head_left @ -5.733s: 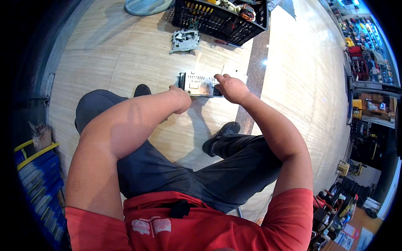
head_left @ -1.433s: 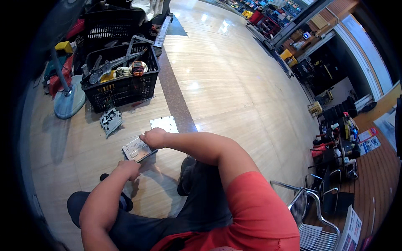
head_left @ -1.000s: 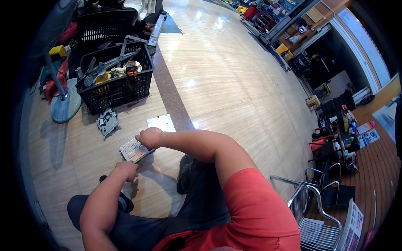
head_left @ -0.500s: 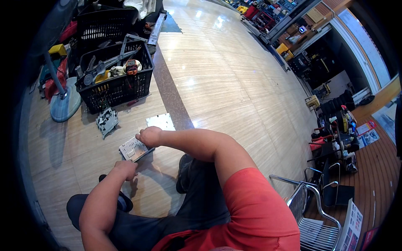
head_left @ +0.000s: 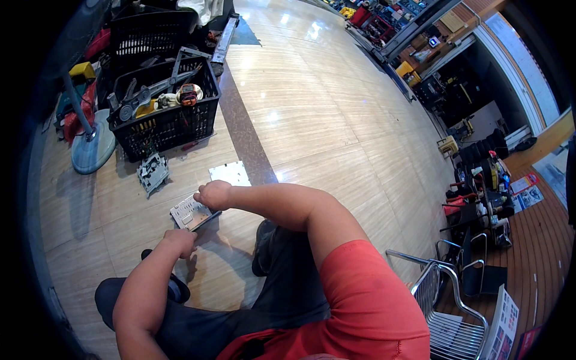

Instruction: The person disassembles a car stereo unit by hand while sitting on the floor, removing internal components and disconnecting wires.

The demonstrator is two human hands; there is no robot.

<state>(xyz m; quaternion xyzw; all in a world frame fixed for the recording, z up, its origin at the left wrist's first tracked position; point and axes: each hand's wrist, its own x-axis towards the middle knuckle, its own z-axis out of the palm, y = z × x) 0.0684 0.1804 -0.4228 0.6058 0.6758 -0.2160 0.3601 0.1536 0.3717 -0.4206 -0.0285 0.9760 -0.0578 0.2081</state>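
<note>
A flat, silvery metal electronics casing (head_left: 191,215) with rows of slots and a lighter rectangular patch is tilted just above the floor between my hands. My left hand (head_left: 180,242) is closed at its near corner, fingers curled under. At the far right corner my right hand (head_left: 214,195) is closed, its fingertips pressed on the edge; whether it also holds a small tool is too small to see. Just beyond my right hand lies a flat shiny metal plate (head_left: 230,173). Farther left, a grey metal drive mechanism (head_left: 153,173) rests on the floor.
A black plastic basket (head_left: 171,133) full of tools, with an orange multimeter (head_left: 189,94), stands at the far left. A screwdriver (head_left: 191,146) lies by it. Left of it is a round stand base (head_left: 94,149). A metal chair (head_left: 447,318) stands at the right.
Almost nothing differs. Both hands keep their places on the metal casing, with only a tiny upward shift of the left hand.
</note>
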